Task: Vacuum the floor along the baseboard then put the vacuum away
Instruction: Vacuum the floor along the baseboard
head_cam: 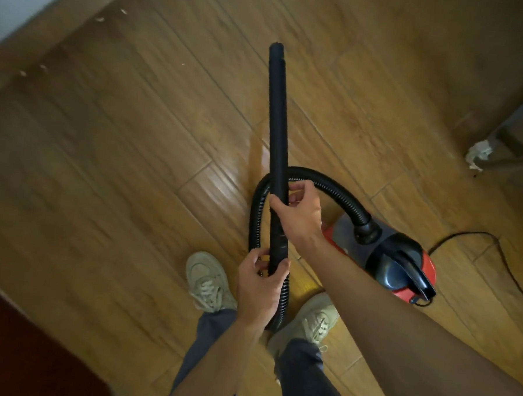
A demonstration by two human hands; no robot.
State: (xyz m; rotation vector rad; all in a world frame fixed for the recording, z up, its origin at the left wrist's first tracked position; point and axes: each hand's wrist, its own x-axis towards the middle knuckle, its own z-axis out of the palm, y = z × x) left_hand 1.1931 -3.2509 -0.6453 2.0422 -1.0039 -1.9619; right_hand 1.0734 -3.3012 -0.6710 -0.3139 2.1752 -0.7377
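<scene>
The person holds the black tube (277,123) with both hands. The right hand (298,215) is wrapped around the tube about halfway along it. The left hand (260,279) grips the near end of the tube, where the ribbed hose (330,187) joins on. Both hands are closed tight on it.

The tube is long and straight. It runs from near to far, almost straight away from the person, and leans a tiny bit left at the far end. That far end is open and has no brush on it. I cannot tell if the tip touches the floor (120,148).

The hose goes down from the left hand, between the two pale shoes (209,283), then loops up the left side of the tube, passes behind it by the right hand, and curves right to the red vacuum (396,259). The vacuum sits on the floor to the right of the hands, near the right arm. A thin black cord (476,236) trails off to the right from it.

The baseboard (50,32) is far off on the left, well apart from the tube tip. A few pale crumbs (100,19) lie on the floor beside it.
</scene>
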